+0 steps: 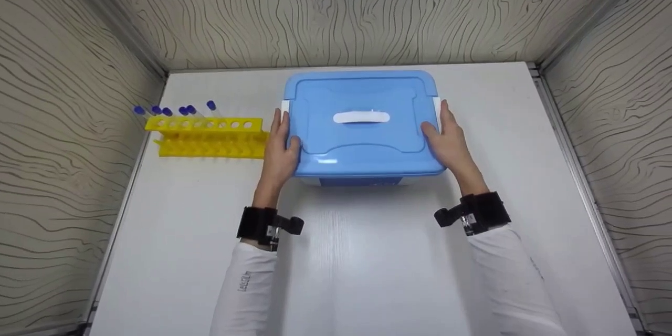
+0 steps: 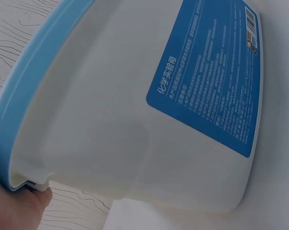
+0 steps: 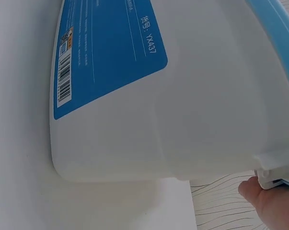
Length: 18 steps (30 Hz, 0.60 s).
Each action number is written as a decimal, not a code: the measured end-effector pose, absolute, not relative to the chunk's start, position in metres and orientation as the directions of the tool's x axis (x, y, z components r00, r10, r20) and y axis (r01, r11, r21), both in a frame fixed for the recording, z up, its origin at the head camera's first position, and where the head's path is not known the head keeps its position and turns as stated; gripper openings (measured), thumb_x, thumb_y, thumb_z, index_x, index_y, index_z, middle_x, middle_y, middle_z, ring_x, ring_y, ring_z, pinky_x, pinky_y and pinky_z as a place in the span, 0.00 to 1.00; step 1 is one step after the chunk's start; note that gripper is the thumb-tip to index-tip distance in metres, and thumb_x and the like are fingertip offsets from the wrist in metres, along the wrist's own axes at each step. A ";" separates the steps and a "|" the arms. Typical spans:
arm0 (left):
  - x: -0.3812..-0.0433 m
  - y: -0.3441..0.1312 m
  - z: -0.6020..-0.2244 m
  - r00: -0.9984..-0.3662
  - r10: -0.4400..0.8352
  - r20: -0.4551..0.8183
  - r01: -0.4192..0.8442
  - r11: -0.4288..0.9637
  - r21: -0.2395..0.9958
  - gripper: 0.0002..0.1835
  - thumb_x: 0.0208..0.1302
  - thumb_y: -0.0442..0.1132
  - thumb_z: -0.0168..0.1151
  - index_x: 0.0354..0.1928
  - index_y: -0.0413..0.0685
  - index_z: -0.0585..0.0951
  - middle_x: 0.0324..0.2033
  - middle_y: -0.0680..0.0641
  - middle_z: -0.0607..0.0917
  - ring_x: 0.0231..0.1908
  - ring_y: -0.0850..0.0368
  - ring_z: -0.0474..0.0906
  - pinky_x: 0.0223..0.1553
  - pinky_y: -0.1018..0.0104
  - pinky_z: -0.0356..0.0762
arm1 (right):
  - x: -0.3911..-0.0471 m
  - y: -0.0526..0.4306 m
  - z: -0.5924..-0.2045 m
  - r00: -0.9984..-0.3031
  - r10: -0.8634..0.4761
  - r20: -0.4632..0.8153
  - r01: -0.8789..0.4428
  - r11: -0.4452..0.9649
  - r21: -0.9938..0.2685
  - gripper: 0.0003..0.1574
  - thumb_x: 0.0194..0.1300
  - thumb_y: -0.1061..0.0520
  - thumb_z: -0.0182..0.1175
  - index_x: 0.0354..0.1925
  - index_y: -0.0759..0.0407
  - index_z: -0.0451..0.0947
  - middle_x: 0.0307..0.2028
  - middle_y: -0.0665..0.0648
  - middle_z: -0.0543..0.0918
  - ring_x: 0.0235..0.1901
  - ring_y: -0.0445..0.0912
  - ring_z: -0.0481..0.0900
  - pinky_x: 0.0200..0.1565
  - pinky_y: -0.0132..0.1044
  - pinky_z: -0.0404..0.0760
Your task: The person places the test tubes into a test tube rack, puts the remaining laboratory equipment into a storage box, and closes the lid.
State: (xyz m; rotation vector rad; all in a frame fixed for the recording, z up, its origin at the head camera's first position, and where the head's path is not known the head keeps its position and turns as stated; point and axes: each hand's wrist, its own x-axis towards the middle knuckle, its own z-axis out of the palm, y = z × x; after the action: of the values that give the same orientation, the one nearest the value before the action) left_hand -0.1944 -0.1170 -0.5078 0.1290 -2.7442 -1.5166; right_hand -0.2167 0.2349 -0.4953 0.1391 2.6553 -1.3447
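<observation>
A white plastic storage box (image 2: 101, 115) with a light-blue lid (image 1: 357, 142) stands at the back middle of the table, a blue printed label on its near wall. The lid is on and has a white handle (image 1: 361, 116). My left hand (image 1: 281, 155) grips the lid's left end, thumb on the near left edge and fingers along the side. On the right end my right hand (image 1: 450, 144) holds the box the same way, its thumb on top of the lid. In both wrist views, fingertips curl under the rim by the side latches.
Left of the box is a yellow test tube rack (image 1: 210, 149), close to my left hand. Several test tubes with blue caps (image 1: 211, 105) lean at its back. Patterned walls (image 1: 357, 10) enclose the white table (image 1: 362, 262) at the back and both sides.
</observation>
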 end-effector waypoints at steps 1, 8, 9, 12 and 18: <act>-0.194 -0.117 -0.507 -0.996 -0.084 -0.033 -0.073 0.529 0.846 0.35 0.70 0.39 0.44 0.78 0.50 0.54 0.80 0.48 0.45 0.80 0.52 0.44 0.79 0.53 0.47 | -0.217 0.235 -0.494 -0.983 0.008 -0.181 0.149 0.608 -0.780 0.51 0.74 0.45 0.44 0.79 0.59 0.28 0.79 0.66 0.39 0.79 0.61 0.37 0.78 0.58 0.43; -0.194 -0.122 -0.498 -0.990 -0.140 0.006 -0.078 0.590 0.804 0.29 0.70 0.40 0.46 0.73 0.47 0.66 0.76 0.44 0.61 0.76 0.48 0.58 0.76 0.52 0.58 | -0.218 0.242 -0.493 -0.993 0.015 -0.114 0.095 0.666 -0.739 0.47 0.75 0.44 0.45 0.78 0.64 0.39 0.76 0.71 0.52 0.76 0.65 0.51 0.76 0.59 0.54; -0.194 -0.124 -0.497 -0.990 -0.140 0.008 -0.077 0.591 0.803 0.28 0.71 0.41 0.46 0.72 0.47 0.68 0.75 0.44 0.63 0.75 0.48 0.60 0.75 0.52 0.60 | -0.218 0.243 -0.494 -0.995 0.023 -0.096 0.087 0.655 -0.751 0.45 0.75 0.45 0.45 0.78 0.64 0.43 0.76 0.71 0.55 0.75 0.65 0.55 0.75 0.58 0.57; -0.192 -0.130 -0.497 -0.990 -0.137 0.040 -0.048 0.586 0.809 0.24 0.73 0.41 0.47 0.69 0.47 0.72 0.71 0.43 0.70 0.72 0.49 0.66 0.72 0.53 0.66 | -0.216 0.249 -0.498 -0.999 0.053 -0.008 0.039 0.611 -0.790 0.39 0.74 0.48 0.47 0.75 0.64 0.55 0.71 0.70 0.66 0.69 0.64 0.68 0.70 0.57 0.68; -0.187 -0.143 -0.504 -0.977 -0.119 0.180 0.059 0.654 0.754 0.20 0.75 0.40 0.49 0.63 0.48 0.78 0.62 0.44 0.81 0.65 0.48 0.75 0.68 0.53 0.72 | -0.209 0.262 -0.507 -0.979 0.084 0.184 -0.096 0.607 -0.789 0.27 0.75 0.52 0.49 0.64 0.65 0.74 0.60 0.68 0.80 0.56 0.61 0.82 0.60 0.56 0.79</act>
State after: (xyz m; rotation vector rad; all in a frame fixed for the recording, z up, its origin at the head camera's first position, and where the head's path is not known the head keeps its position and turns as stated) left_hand -0.1866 -0.1434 -0.5037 0.0484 -2.6592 -1.2228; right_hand -0.2092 0.2621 -0.5074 -0.0115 2.9953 -1.4906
